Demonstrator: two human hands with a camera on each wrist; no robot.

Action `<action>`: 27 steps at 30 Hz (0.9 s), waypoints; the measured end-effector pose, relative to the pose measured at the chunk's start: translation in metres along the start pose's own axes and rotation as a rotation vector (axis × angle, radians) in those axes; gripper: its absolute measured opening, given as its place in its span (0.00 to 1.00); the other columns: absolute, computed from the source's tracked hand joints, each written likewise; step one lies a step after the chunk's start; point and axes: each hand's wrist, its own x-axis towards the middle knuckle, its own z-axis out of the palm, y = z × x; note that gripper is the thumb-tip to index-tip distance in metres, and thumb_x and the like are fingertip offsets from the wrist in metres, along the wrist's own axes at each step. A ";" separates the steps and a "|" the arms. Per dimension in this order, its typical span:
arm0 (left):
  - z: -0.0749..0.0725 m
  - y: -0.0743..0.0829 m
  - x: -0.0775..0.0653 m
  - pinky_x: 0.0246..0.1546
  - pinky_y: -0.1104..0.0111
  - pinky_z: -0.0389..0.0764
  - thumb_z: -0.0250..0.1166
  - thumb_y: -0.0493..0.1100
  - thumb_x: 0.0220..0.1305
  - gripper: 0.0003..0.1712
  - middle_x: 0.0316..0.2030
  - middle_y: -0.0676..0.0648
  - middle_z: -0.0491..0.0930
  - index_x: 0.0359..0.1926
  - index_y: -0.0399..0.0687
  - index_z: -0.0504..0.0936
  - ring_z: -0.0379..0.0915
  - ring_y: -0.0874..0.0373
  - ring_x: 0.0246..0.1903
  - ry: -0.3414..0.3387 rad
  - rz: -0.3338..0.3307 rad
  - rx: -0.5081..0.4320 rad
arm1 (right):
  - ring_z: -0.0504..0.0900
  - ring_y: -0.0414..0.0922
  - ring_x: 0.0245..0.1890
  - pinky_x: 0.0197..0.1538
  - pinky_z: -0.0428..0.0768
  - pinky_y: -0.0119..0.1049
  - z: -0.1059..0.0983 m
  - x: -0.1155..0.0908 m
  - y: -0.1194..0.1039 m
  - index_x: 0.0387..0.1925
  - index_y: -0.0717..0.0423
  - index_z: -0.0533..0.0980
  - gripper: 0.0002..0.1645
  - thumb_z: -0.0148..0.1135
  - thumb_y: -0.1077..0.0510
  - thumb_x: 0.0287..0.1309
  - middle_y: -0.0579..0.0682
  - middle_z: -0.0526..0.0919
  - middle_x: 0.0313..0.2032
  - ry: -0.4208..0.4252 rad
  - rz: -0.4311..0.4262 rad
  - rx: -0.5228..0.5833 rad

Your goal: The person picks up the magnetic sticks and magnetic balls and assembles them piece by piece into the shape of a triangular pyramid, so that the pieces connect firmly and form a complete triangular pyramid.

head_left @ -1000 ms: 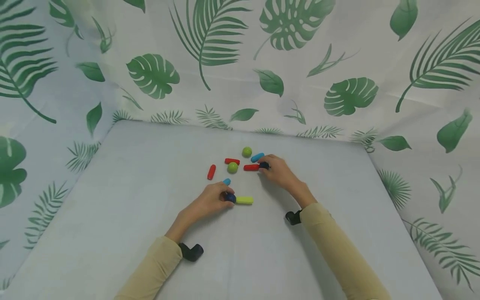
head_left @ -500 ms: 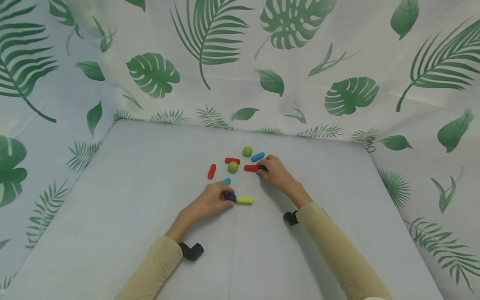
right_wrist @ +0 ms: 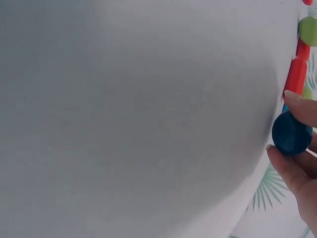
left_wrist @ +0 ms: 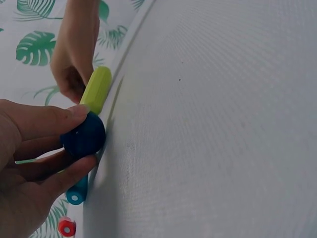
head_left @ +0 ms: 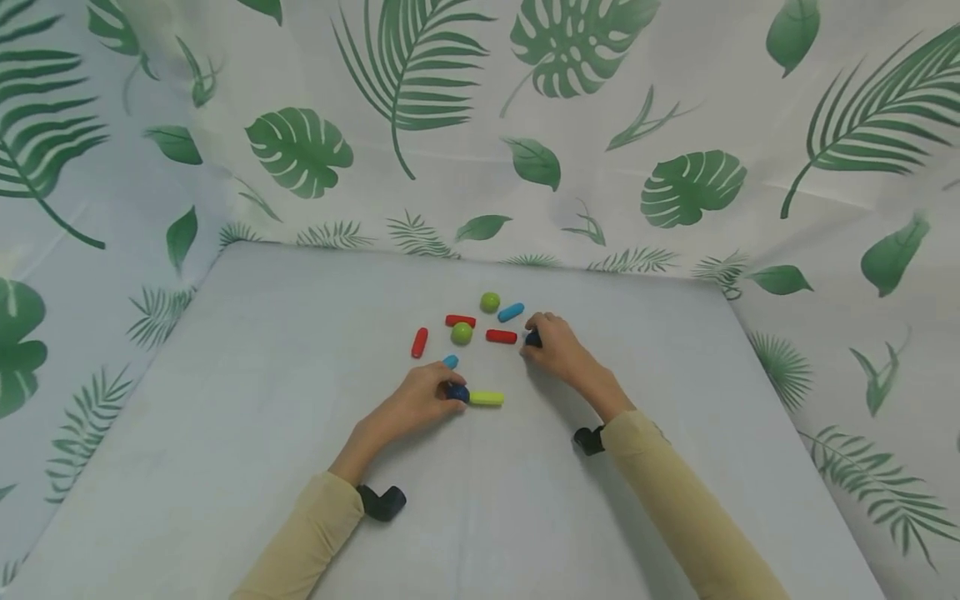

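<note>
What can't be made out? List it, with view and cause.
Head: part of the nearer blue stick, behind the left hand.
Head: part of the right ball, behind the right hand.
Left wrist: left hand, cut by left edge.
Right wrist: part of the upper green ball, cut by right edge.

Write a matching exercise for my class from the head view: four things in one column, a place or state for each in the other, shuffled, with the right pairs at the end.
Column one
1. Yellow-green stick
2. Farther green ball
3. Slanting red stick
4. Right grip

Column two
A. Lies farthest to the left of its column-mates
B. Pinches a dark blue ball
C. Has one end by the other dark blue ball, at the left grip
D. Lies just left of the farther blue stick

Pairs: 1-C, 2-D, 3-A, 4-B
</note>
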 end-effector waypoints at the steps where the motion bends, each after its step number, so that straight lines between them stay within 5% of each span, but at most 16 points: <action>1: 0.000 -0.001 0.000 0.43 0.68 0.81 0.75 0.38 0.62 0.21 0.44 0.47 0.83 0.55 0.38 0.84 0.75 0.59 0.39 0.001 -0.002 0.002 | 0.76 0.60 0.61 0.66 0.76 0.54 -0.001 -0.002 0.000 0.58 0.68 0.73 0.24 0.69 0.63 0.64 0.66 0.79 0.56 -0.003 -0.002 0.006; 27: 0.002 -0.001 0.003 0.44 0.67 0.82 0.76 0.39 0.61 0.21 0.44 0.48 0.83 0.55 0.40 0.85 0.75 0.58 0.39 0.008 -0.018 0.025 | 0.83 0.49 0.50 0.57 0.83 0.47 0.002 -0.074 -0.014 0.54 0.62 0.82 0.21 0.74 0.62 0.59 0.53 0.85 0.48 -0.099 -0.296 0.082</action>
